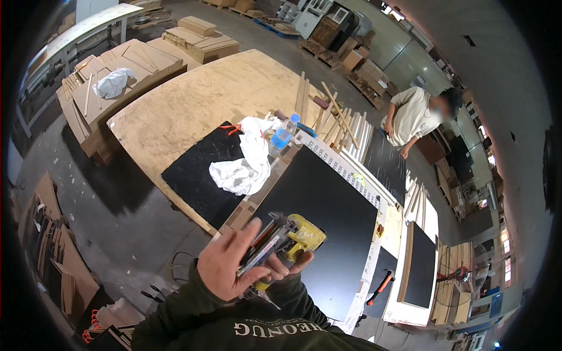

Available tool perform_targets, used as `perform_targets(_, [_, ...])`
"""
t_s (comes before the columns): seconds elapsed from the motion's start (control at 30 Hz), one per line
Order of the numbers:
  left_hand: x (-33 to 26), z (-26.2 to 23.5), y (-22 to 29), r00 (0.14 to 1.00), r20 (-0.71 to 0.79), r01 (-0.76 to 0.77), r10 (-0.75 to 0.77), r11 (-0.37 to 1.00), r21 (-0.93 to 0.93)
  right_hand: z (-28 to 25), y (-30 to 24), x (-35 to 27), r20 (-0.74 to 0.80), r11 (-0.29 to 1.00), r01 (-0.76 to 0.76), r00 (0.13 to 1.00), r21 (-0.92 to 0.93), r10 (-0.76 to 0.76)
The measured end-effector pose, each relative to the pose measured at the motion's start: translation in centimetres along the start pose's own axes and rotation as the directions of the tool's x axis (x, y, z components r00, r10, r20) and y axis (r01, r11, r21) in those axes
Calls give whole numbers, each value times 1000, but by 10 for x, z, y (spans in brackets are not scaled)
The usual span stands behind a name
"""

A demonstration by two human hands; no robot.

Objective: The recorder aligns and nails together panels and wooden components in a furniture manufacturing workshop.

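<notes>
A yellow and dark metal nail gun (305, 232) is held up in front of my body, above the near edge of the bench. My left hand (225, 260) grips it along its metal magazine, thumb on the near side and fingers on the far side. My right hand (281, 270), partly hidden behind the tool, is closed about its yellow handle. Beneath and beyond the tool lies a large black panel (325, 202), flat, with a white printed strip (370, 266) along its right edge.
Left of the panel are a white cloth (243, 169), a water bottle (283, 136) and a smaller black sheet (199, 169). An orange-handled hammer (381, 286) lies at right. Wooden strips (339, 126) lie beyond, near another person (414, 114). Stacked boards (202, 44) stand at far left.
</notes>
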State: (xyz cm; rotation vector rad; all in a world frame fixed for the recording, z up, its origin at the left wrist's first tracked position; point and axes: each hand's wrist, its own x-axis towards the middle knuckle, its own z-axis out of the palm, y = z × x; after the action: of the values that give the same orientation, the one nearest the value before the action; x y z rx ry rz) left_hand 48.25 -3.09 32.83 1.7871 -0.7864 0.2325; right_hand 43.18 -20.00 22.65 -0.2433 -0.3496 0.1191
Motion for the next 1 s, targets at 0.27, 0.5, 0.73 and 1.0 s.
perform_targets(0.27, [3, -1, -9, 965, 259, 19, -37, 997, 72, -3, -4, 0, -53, 1000, 7, 999, -30, -8])
perform_targets(0.5, [-82, -18, -85, 858, 388, 507, -337, 682, -528, -7, -15, -3, -117, 994, -6, 993, -106, -6])
perform_targets(0.73, [-85, 23, -81, 634, 312, 91, -708, -333, -939, -1, -11, -1, -101, 998, -41, 994, -54, 35])
perform_targets(1.0, [-54, 23, -80, 682, 348, 135, -644, -357, -924, 24, -1, 8, -139, 964, -174, 979, -202, 147])
